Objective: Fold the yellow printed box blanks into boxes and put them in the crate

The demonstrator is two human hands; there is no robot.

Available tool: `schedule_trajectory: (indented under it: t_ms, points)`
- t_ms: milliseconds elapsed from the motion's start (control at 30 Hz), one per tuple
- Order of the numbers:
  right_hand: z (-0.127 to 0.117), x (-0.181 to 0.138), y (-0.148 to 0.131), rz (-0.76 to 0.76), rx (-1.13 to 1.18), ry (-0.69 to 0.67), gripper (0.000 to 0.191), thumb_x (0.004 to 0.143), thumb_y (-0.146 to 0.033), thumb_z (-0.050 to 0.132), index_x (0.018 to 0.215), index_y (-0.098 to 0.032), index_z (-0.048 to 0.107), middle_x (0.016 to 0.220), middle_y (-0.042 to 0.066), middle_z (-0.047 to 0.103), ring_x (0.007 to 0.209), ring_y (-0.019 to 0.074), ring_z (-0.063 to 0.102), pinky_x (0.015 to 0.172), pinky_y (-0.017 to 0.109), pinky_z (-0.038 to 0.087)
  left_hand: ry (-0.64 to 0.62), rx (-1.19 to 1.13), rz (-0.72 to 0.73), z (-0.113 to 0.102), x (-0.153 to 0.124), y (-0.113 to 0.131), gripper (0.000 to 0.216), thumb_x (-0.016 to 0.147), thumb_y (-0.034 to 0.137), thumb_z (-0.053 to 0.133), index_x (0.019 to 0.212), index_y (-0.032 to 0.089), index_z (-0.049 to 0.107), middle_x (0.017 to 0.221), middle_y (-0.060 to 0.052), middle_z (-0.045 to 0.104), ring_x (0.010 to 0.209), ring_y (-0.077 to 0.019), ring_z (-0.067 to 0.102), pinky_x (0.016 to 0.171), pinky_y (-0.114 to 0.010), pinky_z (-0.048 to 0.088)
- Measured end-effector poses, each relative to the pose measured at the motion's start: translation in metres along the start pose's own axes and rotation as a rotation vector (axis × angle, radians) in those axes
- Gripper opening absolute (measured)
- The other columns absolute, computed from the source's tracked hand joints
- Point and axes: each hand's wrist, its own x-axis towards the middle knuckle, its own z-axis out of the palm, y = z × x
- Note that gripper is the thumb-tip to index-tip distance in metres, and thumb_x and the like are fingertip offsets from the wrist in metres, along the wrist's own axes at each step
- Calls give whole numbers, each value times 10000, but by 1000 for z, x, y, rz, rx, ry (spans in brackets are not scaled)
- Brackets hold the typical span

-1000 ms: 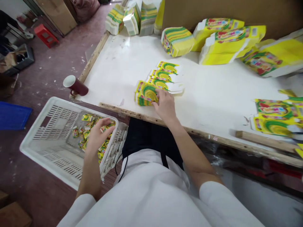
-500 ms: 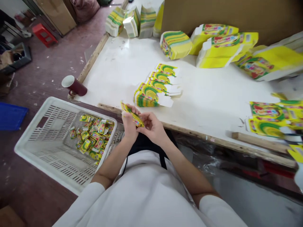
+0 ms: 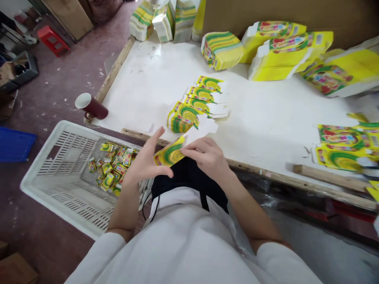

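My right hand (image 3: 209, 157) pinches the edge of a flat, unfolded yellow-and-green carton (image 3: 171, 153) with white flaps, held just in front of the table edge. Beside the carton's left end is my left hand (image 3: 143, 163), its thumb and fingers spread apart; whether it touches the carton I cannot tell. Beyond them on the table lies a fanned row of flat cartons (image 3: 188, 116). To the left, a white plastic crate (image 3: 65, 177) holds many small folded boxes (image 3: 109, 169) in the same colours.
A maroon mug (image 3: 96, 108) sits at the table's left corner, by its wooden edge strip (image 3: 114, 71). Bundles of larger yellow cartons (image 3: 222, 51) line the back. More flat cartons (image 3: 337, 146) and a wood block (image 3: 328, 177) lie at right. A red stool (image 3: 53, 39) stands on the floor.
The small carton between both hands no longer shows there. My left hand has opened and shifted left; my right hand now holds a flat carton. The view has shifted slightly.
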Motion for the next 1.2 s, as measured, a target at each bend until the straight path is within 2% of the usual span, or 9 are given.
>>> schedule_trajectory:
  t_ms: [100, 233, 367, 467, 600, 733, 900, 1033, 1200]
  points:
    - [6, -3, -6, -16, 42, -19, 219, 961, -298, 589, 1129, -363, 714, 1110, 27, 722, 1094, 227, 621, 1002, 430, 454, -72, 106, -129, 14, 2, 5, 894, 662, 496, 831, 1392, 180, 424, 1215, -131, 662, 1120, -301, 654, 943, -400, 529]
    - [17, -7, -12, 376, 338, 318, 707, 868, -525, 666, 1489, -316, 401, 1525, 93, 444, 1417, 306, 396, 1146, 524, 363, 42, 102, -80, 45, -2, 2, 755, 729, 286, 749, 1369, 190, 359, 1140, -75, 640, 969, -200, 668, 838, -296, 539]
    - [27, -5, -16, 712, 870, 89, 669, 845, -568, 663, 1421, -273, 493, 1433, 79, 557, 1333, 281, 517, 1134, 471, 419, 118, 163, 193, 62, -9, -3, 794, 706, 240, 709, 1368, 206, 272, 1248, -115, 540, 1092, -228, 623, 889, -337, 528]
    - [32, -3, -18, 804, 1133, -73, 630, 812, -570, 704, 1338, -243, 586, 1362, 81, 622, 1278, 288, 577, 1127, 459, 436, 189, 202, 315, 63, -11, -4, 665, 692, 216, 688, 1262, 230, 346, 1172, -85, 535, 1086, -230, 606, 876, -346, 517]
    - [34, -6, -16, 590, 1066, -72, 771, 834, -633, 649, 1479, -259, 450, 1492, 107, 512, 1370, 311, 498, 1155, 494, 401, 88, 179, 173, 54, -7, -6, 569, 697, 233, 681, 1186, 228, 391, 1065, -49, 556, 886, -197, 630, 771, -324, 515]
    - [32, -12, -13, 318, 584, -124, 551, 941, -327, 580, 1480, -320, 467, 1581, 44, 402, 1469, 263, 367, 1216, 450, 318, -15, 173, 115, 57, -3, -14, 607, 719, 273, 694, 1241, 190, 396, 1187, -113, 519, 965, -230, 636, 802, -348, 533]
    - [29, -16, -2, 371, 344, 34, 552, 944, -158, 495, 1469, -328, 478, 1525, 47, 484, 1403, 235, 471, 1165, 449, 405, 107, 307, -30, 60, -4, -13, 748, 663, 305, 800, 1282, 171, 403, 1227, -135, 507, 1108, -281, 591, 935, -435, 516]
    - [19, -15, 3, 285, 288, -152, 502, 921, -234, 608, 1418, -275, 550, 1600, 84, 362, 1450, 288, 399, 1145, 476, 431, 104, 348, -78, 40, -4, -5, 508, 699, 320, 787, 1138, 202, 560, 1101, -74, 618, 1027, -238, 636, 903, -375, 529]
    - [-3, -10, 7, 258, 280, -271, 301, 896, -259, 659, 1189, -274, 724, 1496, 97, 512, 1349, 289, 532, 1096, 467, 474, -7, 325, -9, 19, 3, 2, 519, 665, 320, 821, 1135, 212, 628, 1078, -44, 694, 1006, -213, 671, 898, -331, 532]
